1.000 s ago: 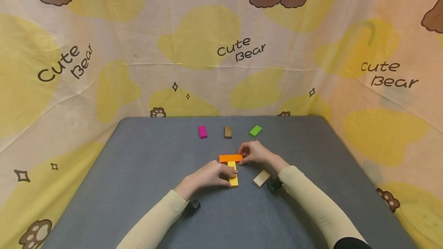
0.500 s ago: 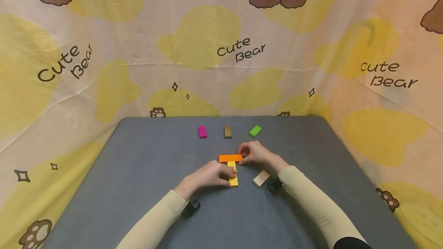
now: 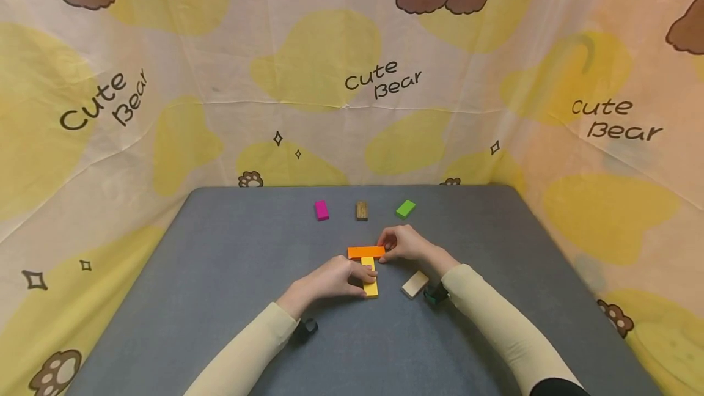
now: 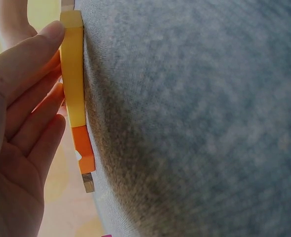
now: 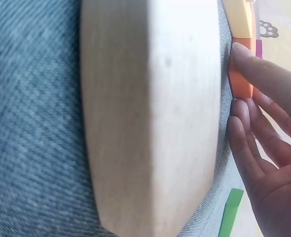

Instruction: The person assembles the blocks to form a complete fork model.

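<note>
Below frame centre: gripped yellow block [image 4: 73, 74] in left fingers [image 3: 360, 271]; pinched orange block [image 3: 363, 252] by right end in half-curled right fingers [image 3: 389, 255].

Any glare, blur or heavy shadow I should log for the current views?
Head: orange block clearly outlined, soft shadows beside the sleeves; left wrist: a dark brownish shadow on the tabletop along the yellow block; right wrist: pale block close and blurred, its upper end washed out.

Long cream sleeves [image 3: 506, 326] are worn with dark wrist devices [image 3: 436, 294].
</note>
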A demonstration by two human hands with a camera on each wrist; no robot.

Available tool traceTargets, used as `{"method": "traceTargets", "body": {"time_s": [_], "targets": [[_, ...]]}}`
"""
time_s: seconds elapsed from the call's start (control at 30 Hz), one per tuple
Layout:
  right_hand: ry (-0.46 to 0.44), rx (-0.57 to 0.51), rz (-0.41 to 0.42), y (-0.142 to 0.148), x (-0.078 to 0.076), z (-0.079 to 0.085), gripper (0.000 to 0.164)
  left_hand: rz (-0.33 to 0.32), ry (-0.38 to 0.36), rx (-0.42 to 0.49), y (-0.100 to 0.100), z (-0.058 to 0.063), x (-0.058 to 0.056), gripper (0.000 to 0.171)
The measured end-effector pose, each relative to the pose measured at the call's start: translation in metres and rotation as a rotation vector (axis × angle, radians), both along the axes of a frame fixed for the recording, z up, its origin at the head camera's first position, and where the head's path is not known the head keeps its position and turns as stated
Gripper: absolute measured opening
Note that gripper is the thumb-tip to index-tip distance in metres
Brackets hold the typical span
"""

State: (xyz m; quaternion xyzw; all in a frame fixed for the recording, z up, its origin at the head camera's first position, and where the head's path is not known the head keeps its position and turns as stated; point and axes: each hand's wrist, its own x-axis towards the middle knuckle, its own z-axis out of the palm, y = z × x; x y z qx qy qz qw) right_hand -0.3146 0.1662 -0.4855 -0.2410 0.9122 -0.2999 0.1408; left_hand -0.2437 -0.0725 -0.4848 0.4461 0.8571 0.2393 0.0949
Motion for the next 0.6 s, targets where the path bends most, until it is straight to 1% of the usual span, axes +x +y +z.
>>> {"method": "traceTargets", "body": {"time_s": [0.6], "targets": [[-0.009,0.0,-0.006,0.0006,-0.0016,-0.0011,0.03,0.022,-0.024,-0.008,0.0012,0.0011,0.0009,0.039]]}}
